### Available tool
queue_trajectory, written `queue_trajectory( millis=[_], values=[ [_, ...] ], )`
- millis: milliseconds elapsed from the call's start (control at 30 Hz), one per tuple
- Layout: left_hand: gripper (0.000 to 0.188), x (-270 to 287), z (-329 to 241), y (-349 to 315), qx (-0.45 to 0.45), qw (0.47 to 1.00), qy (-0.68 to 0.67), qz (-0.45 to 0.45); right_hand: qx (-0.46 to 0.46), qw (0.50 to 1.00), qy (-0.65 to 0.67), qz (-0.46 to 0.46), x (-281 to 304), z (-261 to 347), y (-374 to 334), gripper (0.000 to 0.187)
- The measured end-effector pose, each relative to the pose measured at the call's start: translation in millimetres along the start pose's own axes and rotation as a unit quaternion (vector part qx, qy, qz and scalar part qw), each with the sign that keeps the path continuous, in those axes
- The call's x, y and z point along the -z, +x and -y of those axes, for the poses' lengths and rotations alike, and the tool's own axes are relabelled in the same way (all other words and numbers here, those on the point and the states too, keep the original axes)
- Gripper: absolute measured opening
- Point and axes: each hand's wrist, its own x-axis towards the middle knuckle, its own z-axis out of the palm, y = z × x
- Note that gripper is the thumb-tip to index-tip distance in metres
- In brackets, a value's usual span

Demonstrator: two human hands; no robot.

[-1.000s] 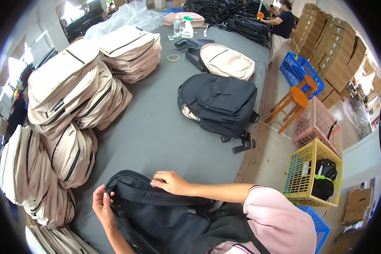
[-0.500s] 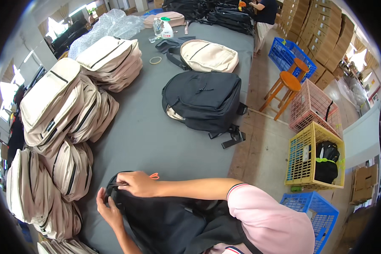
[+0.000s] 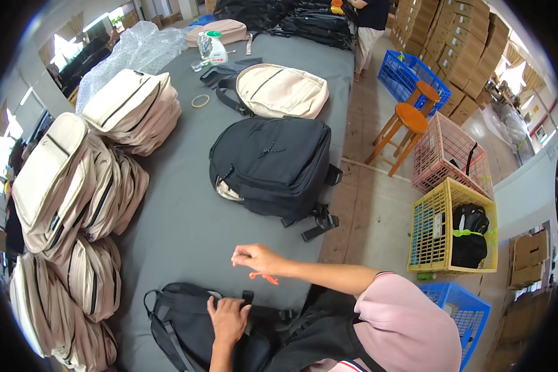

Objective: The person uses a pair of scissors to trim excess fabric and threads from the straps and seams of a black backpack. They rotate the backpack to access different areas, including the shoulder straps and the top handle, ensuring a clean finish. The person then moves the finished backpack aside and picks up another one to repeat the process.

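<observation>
In front of me a black backpack [image 3: 186, 310] lies on the grey-topped table, its straps and webbing showing. My left hand [image 3: 228, 317] rests on it with fingers laid out and slightly bent. Raised above the table beyond the bag, my right hand [image 3: 254, 257] has its fingers curled together. An orange-red cord or loop [image 3: 264, 278] hangs beside that hand; whether it is held or worn at the wrist, I cannot tell. Farther up the table lie a dark navy backpack [image 3: 273, 164] and a cream backpack [image 3: 282, 92].
Stacked cream backpacks [image 3: 65, 186] line the table's left side. A tape roll [image 3: 200, 101], a white spray bottle [image 3: 217, 49] and clear plastic sheeting [image 3: 133, 53] lie farther back. Right of the table stand a wooden stool [image 3: 410, 118] and a yellow crate [image 3: 431, 229]. Another person [image 3: 372, 31] stands far off.
The black backpack has been turned and laid flatter, its straps now visible. My right hand has left it, rising to the right. My left hand has moved right onto the bag. The view has shifted.
</observation>
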Motion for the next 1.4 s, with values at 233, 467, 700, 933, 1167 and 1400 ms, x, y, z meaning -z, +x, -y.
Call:
queue_trajectory(
  millis=[233, 467, 700, 933, 1167, 1400],
  values=[
    [0.017, -21, 46, -27, 0.152, 0.982, 0.079, -0.083, 0.038, 0.994, -0.022, -0.1, 180, 104, 3, 0.022],
    [0.018, -7, 70, -27, 0.352, 0.933, -0.069, 0.026, 0.07, 0.937, -0.307, -0.153, 352, 100, 130, 0.02],
    [0.024, -9, 61, -4, 0.466, 0.88, -0.076, 0.059, 0.024, 0.879, -0.447, -0.162, 389, 66, 278, 0.03],
    [0.015, -27, 57, 15, 0.526, 0.85, -0.025, 0.001, 0.038, 0.833, -0.509, -0.214, 382, 65, 379, 0.033],
    [0.019, -47, 67, 15, 0.544, 0.838, -0.002, 0.03, 0.031, 0.788, -0.576, -0.217, 375, 54, 452, 0.049],
    [0.019, -47, 66, 12, 0.55, 0.835, -0.013, 0.018, 0.146, 0.872, -0.358, -0.298, 415, 47, 470, 0.034]
  ],
)
